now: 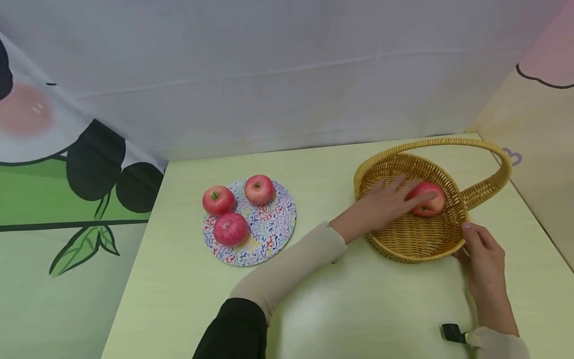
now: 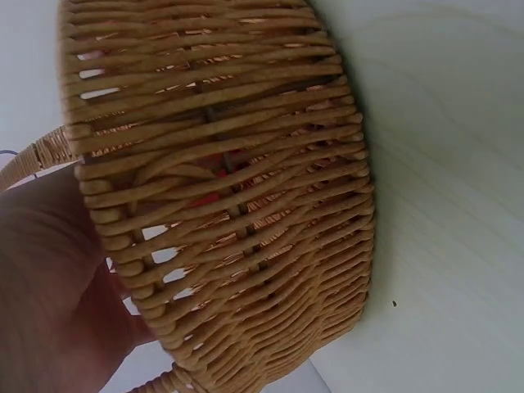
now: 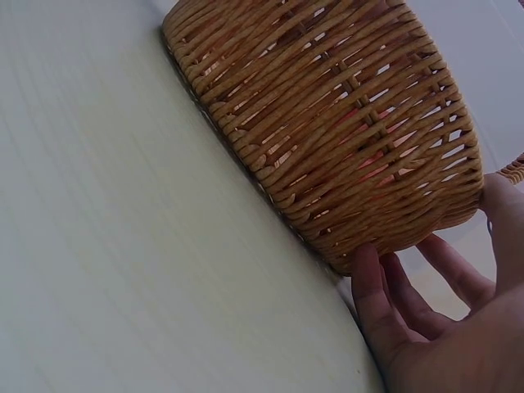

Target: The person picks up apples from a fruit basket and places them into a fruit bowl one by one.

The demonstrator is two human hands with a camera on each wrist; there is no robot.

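Note:
A wicker basket (image 1: 417,249) with a tall arched handle stands at the right of the table, and a red apple (image 1: 432,202) lies inside it. My left hand (image 1: 381,204) reaches over the near left rim into the basket. Its fingers are spread and fairly straight, with the thumb lying across the apple. At the basket's right side my right hand (image 1: 486,257) grips the rim, thumb on top. In the right wrist view its fingers (image 3: 409,307) press the outer wall from below. The basket's weave hides most of the left hand's fingers in the left wrist view.
To the left lies a round patterned mat (image 1: 273,229). On it sit a red apple (image 1: 218,200), a second apple (image 1: 259,190) and a round deep-pink thing (image 1: 230,229) with pale streaks. A pale cloth wall (image 1: 287,109) rises behind the table.

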